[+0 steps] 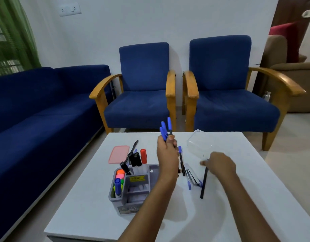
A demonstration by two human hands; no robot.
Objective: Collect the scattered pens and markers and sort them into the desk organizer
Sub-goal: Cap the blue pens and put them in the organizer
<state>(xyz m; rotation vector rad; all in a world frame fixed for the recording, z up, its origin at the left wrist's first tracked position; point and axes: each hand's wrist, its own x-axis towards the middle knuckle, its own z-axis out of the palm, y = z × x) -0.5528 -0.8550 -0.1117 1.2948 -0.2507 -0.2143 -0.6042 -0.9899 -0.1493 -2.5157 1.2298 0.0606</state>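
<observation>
A grey desk organizer [149,173] stands on the white table [91,198], holding black and red markers [139,158], highlighters and a blue marker [117,186]. My left hand [166,151] grips a bunch of blue-capped pens [165,129] upright above the table. My right hand [219,165], blurred, pinches the top end of a black pen [203,185] that slants down to the table. Another blue-capped pen [181,159] lies between my hands. A black pen [134,145] lies behind the organizer.
A pink lid [118,154] lies left of the markers. A clear plastic box [199,144] sits at the table's far right. A stapler [191,175] and a small blue cap [189,185] lie near the pens. Blue chairs [143,91] and a sofa [37,105] surround the table.
</observation>
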